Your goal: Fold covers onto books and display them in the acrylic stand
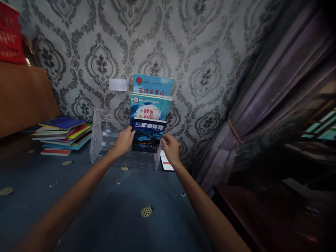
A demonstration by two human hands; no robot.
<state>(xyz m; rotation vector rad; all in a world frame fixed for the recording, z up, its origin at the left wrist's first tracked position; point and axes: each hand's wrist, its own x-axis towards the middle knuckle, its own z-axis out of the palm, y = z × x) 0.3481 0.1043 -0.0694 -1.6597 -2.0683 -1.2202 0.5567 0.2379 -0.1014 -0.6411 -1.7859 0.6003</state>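
Mid-frame, the left hand [124, 140] and right hand [171, 149] pinch the dark book [148, 136] by its sides at the clear rack [96, 138] — keep both hands level so it stands straight.

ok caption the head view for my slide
Left hand and right hand hold a dark-blue rectangular book by its edges at a clear plastic rack.

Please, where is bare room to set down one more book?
Bare cloth lies before the rack, between left forearm and right forearm, and before the book pile. The rack's left part, beside the left hand, also looks free. Around its right end it is crowded: three books, right hand, phone.
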